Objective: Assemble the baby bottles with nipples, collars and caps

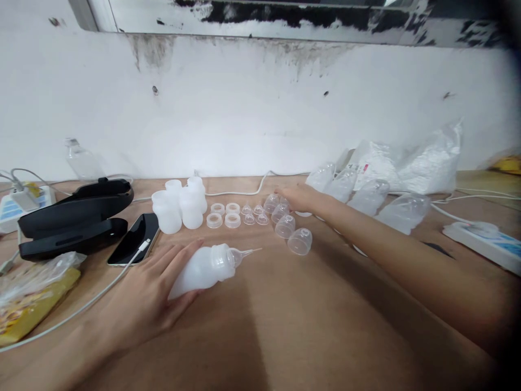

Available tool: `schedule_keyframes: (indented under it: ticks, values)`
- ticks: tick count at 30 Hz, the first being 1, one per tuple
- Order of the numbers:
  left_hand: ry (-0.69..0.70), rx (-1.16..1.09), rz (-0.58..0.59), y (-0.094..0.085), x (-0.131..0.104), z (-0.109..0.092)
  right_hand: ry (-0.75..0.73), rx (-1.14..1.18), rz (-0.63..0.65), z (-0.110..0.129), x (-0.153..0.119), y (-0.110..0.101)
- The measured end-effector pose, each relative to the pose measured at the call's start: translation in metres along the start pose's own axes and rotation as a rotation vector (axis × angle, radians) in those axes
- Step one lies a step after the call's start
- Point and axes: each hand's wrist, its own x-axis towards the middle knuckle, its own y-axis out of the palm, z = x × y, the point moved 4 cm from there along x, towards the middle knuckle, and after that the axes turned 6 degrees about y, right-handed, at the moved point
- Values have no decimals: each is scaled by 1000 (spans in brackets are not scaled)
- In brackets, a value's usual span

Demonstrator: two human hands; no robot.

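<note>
My left hand is wrapped round a white bottle, tilted to the right, with a ring and a clear nipple on its mouth. My right hand reaches to the back of the clear domed caps; its fingertips are at the rearmost caps, and whether they grip one cannot be made out. Left of the caps lie small clear nipples and several white rings. Several white bottles stand upright behind my left hand.
Finished-looking capped bottles lie at the right beside plastic bags. At the left are a phone, black cases, a yellow packet and a cable. A power strip sits far right.
</note>
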Motion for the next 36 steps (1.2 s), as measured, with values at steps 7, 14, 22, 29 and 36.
schedule_keyframes:
  ticks: [7, 14, 22, 29, 36]
  values:
    - [-17, -35, 10, 2, 0, 0, 54, -19, -84, 7, -33, -39]
    - [-51, -57, 22, 8, 0, 1, 197, 261, 99, 18, -64, -28]
    - [-27, -25, 21, 6, -2, 0, 229, 254, 133, 6, -58, -16]
    - [-36, -43, 32, 5, -2, 0, 334, 164, 136, -12, -53, -9]
    - [-12, -37, 48, 4, -2, -3, 385, 135, 23, -11, -52, -7]
